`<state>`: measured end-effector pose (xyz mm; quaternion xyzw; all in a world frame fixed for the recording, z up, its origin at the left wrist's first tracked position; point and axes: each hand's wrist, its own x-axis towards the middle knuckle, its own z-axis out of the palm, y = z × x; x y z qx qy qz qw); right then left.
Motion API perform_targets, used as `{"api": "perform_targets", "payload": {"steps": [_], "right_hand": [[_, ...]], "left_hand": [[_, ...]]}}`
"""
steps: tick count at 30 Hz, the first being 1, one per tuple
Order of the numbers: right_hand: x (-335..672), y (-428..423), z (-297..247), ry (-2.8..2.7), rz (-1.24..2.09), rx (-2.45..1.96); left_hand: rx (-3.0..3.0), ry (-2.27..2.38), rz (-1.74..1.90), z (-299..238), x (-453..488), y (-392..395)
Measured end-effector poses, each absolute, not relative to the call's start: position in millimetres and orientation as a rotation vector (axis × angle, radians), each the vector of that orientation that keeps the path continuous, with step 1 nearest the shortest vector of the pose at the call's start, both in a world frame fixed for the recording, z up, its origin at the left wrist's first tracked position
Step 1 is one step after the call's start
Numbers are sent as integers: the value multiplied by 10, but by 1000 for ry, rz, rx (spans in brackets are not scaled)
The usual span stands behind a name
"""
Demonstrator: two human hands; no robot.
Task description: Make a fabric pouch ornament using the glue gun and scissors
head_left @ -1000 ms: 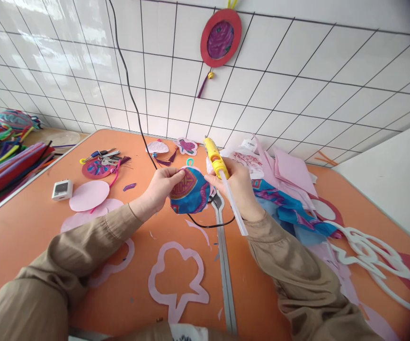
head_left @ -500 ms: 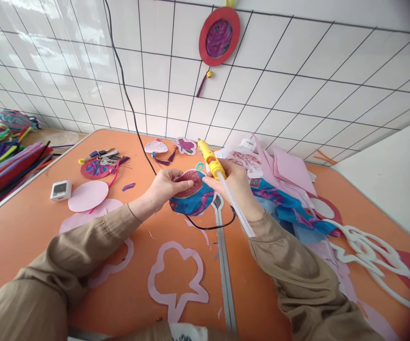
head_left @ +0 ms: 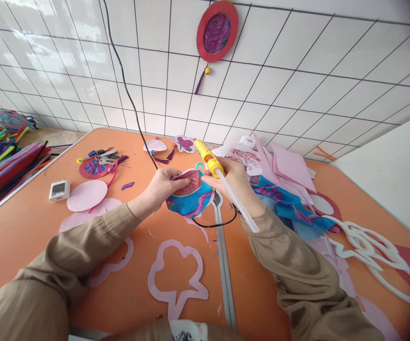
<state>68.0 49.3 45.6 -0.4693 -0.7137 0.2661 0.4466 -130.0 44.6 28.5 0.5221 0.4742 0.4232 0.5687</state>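
Note:
Pinched between the thumb and fingers of my left hand is a round blue and red patterned fabric piece with a small teal loop at its top edge. My right hand is wrapped round a yellow glue gun, its nozzle pointing up and away from me. A clear glue stick sticks out of the gun's back end. My right thumb tip reaches the fabric piece's right edge. A black cord curves below both hands.
A flower-shaped pink paper frame lies in front. To the left are pink paper ovals, a white cube-shaped device and keys. Blue patterned cloth and pink sheets crowd the right. A red round ornament hangs on the tiled wall.
The fabric piece has tilted a little and shifted slightly left, showing more of its blue front. Both hands keep their grip. The camera view has shifted slightly.

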Motion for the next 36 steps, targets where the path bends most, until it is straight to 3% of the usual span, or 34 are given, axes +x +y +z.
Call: {"api": "perform_targets", "payload": {"steps": [24,36], "right_hand": [[698,470,501,-1783,868,-1179],[680,443,524,-1755,983,-1175]], "left_hand": [[1095,975,908,286,-1357,472],[1448,1058,746,358,-1442,518]]}}
